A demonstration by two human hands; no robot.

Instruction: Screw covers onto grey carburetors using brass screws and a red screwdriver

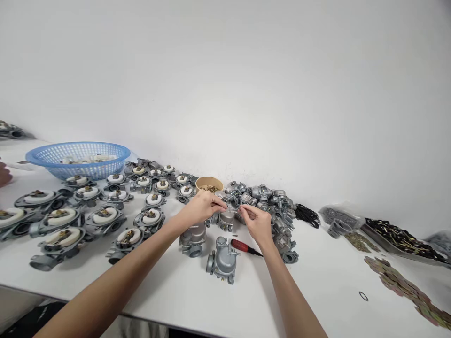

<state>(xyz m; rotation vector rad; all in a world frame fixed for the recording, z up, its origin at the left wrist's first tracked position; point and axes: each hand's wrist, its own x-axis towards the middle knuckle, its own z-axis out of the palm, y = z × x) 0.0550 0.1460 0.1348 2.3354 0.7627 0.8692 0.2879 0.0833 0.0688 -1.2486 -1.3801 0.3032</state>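
My left hand (pixel 206 206) is closed in a pinch above the far end of a grey metal carburetor (pixel 226 219). On the other side of the same part, my right hand (pixel 256 221) also pinches with thumb and forefinger. Whatever sits between the fingertips is too small to make out. Closer to me stands a second carburetor (pixel 225 259), with another one (pixel 193 240) below my left wrist. A screwdriver with a red handle (pixel 240 245) lies between my hands, and a tiny screw-like piece (pixel 235 235) rests just beyond it.
Carburetor bodies with white floats (pixel 104 215) fill the left side, before a blue basket (pixel 79 162). A round tub (pixel 209 184) holds small brass parts. Piled carburetors (pixel 278 206), black rings (pixel 307 215) and flat discs (pixel 401 284) lie rightward. Another person's hand (pixel 4 174) shows far left.
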